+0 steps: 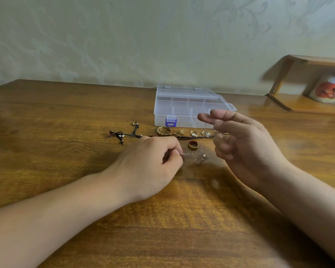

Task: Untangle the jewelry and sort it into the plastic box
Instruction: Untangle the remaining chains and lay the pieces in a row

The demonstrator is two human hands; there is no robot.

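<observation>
A clear plastic box [190, 107] with a blue latch [171, 121] stands shut at the back of the wooden table [66, 132]. In front of it lie a black beaded cord [124, 135], a twisted gold ring [162, 130], a tangled gold chain [180, 132], two gold earrings [193, 133] and a red-and-gold ring [193, 145]. My left hand [153, 163] pinches a thin pale chain [188, 154] that runs to a small pendant [203, 157]. My right hand [244, 140] hovers blurred just right of the pendant, fingers loosely curled, with nothing visibly in it.
A wooden shelf [298, 105] stands at the back right with a mug [329, 91] bearing an orange picture on it. A patterned wall runs behind the table. My forearms cross the near half of the table.
</observation>
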